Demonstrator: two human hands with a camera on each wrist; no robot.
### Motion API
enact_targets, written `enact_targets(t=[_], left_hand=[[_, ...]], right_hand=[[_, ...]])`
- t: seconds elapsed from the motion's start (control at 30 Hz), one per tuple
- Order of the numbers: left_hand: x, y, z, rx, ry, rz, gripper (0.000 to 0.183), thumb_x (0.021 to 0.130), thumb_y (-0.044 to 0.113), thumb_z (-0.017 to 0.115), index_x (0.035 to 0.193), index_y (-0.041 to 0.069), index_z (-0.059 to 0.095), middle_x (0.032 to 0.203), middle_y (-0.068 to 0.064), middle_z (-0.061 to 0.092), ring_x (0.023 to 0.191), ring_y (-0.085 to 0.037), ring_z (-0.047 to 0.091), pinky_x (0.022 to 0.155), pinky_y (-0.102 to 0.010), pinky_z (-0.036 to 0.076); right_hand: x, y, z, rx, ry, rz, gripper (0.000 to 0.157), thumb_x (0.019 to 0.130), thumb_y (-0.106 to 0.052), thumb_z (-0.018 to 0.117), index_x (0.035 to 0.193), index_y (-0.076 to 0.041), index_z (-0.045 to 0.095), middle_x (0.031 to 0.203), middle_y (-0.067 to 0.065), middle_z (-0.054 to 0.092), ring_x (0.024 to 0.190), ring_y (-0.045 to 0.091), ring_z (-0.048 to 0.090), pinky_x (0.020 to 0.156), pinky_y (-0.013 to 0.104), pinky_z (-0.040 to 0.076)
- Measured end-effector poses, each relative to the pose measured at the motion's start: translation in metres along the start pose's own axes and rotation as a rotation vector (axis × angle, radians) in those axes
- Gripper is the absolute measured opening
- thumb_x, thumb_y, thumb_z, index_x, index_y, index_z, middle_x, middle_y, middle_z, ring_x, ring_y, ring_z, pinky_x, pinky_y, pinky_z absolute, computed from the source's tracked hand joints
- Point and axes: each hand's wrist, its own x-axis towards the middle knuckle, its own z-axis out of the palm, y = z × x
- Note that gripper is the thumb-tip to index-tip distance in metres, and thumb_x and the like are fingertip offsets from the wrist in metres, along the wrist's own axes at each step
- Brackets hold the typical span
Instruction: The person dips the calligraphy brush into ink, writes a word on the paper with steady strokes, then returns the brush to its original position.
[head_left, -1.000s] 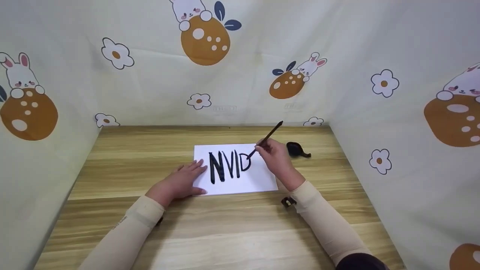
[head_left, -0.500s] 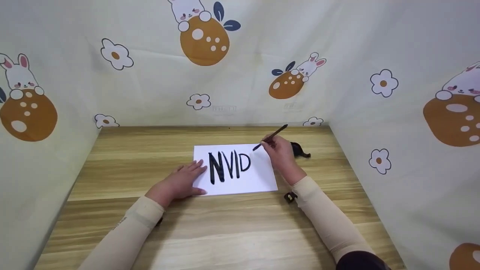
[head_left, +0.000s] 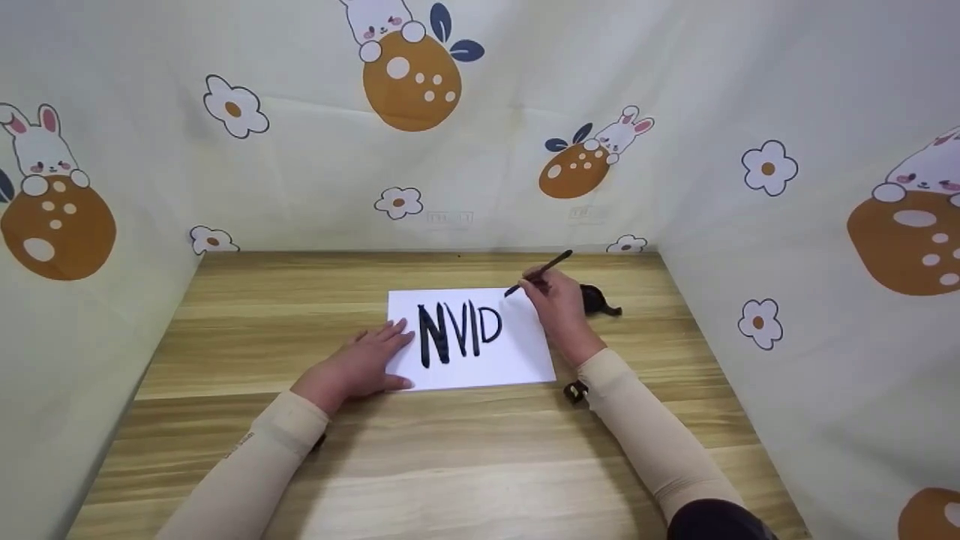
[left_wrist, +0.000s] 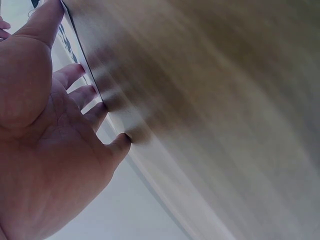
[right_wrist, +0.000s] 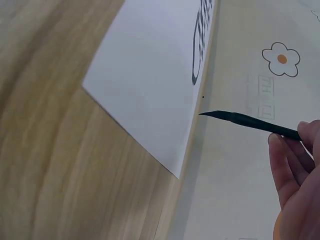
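A white sheet of paper [head_left: 517, 360] lies on the wooden table, with the black painted letters "NVID" [head_left: 491, 326] across its upper half. My left hand [head_left: 364, 360] rests with spread fingers on the paper's left edge; in the left wrist view its fingertips [left_wrist: 122, 142] reach the table and the sheet. My right hand [head_left: 559, 300] pinches a thin dark paintbrush [head_left: 555, 261] between thumb and fingers. The brush slants, its tip over the paper just right of and above the D. In the right wrist view the pointed bristles of the brush [right_wrist: 217, 115] show.
Behind my right hand sits a small black dish [head_left: 600, 301] with a spout or handle, partly hidden. The wooden table [head_left: 450, 465] is bordered on three sides by cream cloth walls [head_left: 315, 172] printed with rabbits and flowers. A dark clip [head_left: 576, 391] sits at the right sleeve.
My right hand has lifted the brush away from the D's curve and moved it up and right. Over the last half second it shifts only slightly. The left hand stays put.
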Motion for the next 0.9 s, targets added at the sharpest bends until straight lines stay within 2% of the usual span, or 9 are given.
enact_targets(t=[0.33,0.63,0.9], left_hand=[[0.0008,0.0013,-0.0005,0.005,0.002,0.005,0.092,0.103,0.052,0.076,0.17,0.002,0.039,0.18,-0.023,0.024,0.166,-0.046,0.023,0.128,-0.076,0.022],[-0.0006,0.0031,-0.002,0.001,-0.02,-0.021,0.092,0.104,0.052,0.075,0.172,0.005,0.036,0.182,-0.02,0.022,0.167,-0.044,0.021,0.129,-0.074,0.02],[-0.0012,0.0031,-0.0025,-0.006,-0.022,-0.025,0.092,0.104,0.053,0.075,0.173,0.005,0.036,0.182,-0.019,0.021,0.168,-0.043,0.02,0.13,-0.073,0.018]], right_hand=[[0.0012,0.0042,0.0011,-0.082,-0.015,0.0,0.008,0.103,-0.014,0.081,0.105,-0.006,0.083,0.1,0.008,0.081,0.095,0.021,0.079,0.085,0.041,0.065],[-0.0025,0.008,0.0017,-0.141,-0.045,-0.063,0.007,0.104,-0.015,0.081,0.103,-0.008,0.083,0.099,0.005,0.081,0.095,0.02,0.079,0.086,0.041,0.064],[-0.0072,0.007,0.0018,-0.199,-0.065,-0.107,0.01,0.102,-0.015,0.082,0.102,-0.005,0.082,0.104,0.009,0.082,0.094,0.024,0.079,0.086,0.042,0.065]])
